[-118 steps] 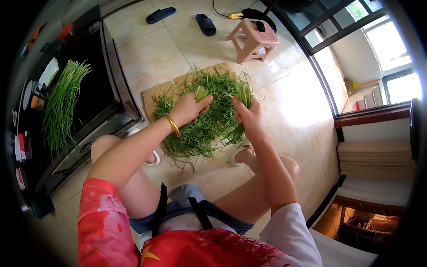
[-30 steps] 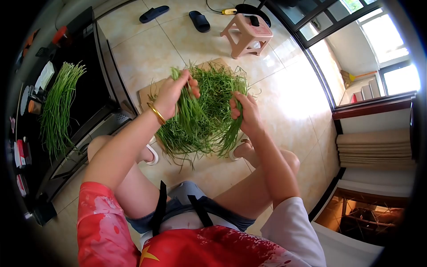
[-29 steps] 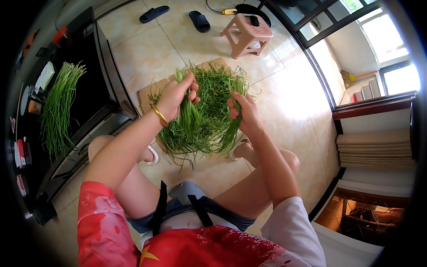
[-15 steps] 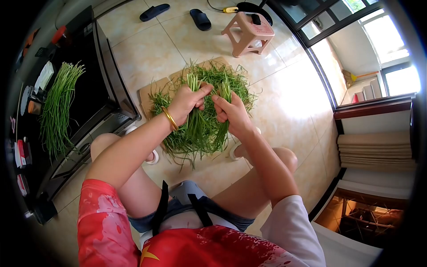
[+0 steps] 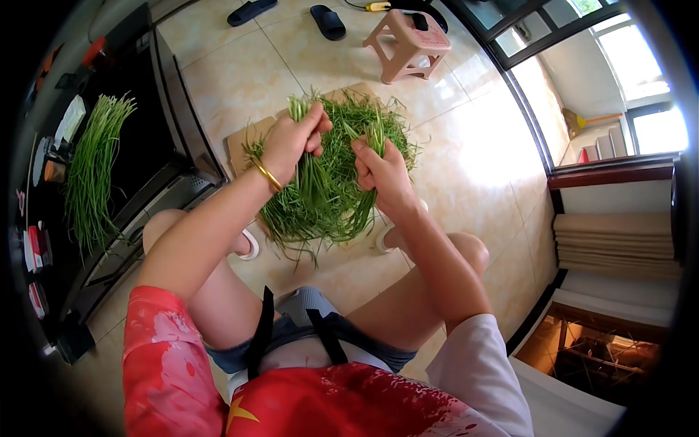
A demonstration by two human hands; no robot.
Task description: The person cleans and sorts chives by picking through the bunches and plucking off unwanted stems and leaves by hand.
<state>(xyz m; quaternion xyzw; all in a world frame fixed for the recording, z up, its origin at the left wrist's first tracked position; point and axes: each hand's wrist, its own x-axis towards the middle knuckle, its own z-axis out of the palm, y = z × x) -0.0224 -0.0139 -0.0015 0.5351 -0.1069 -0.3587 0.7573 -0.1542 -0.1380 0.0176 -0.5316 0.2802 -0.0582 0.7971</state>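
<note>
My left hand is closed around a bunch of chives, its pale stem ends poking out above the fist and the green leaves hanging below. To the right, my right hand grips a smaller bunch of chives, stem ends up. A gap separates the two hands. Beneath them a loose, tangled pile of chives spreads over flattened cardboard on the floor. Some hanging leaves blend into the pile, so where each bunch ends is hard to see.
On the black cabinet top at left lies a neat bundle of chives, near small boxes and a red-lidded jar. A pink stool with a dark object on it and two dark slippers stand beyond the pile.
My left hand has moved left and slightly up with its chives, widening the gap between the hands. My right hand has shifted only slightly and keeps its bunch.
</note>
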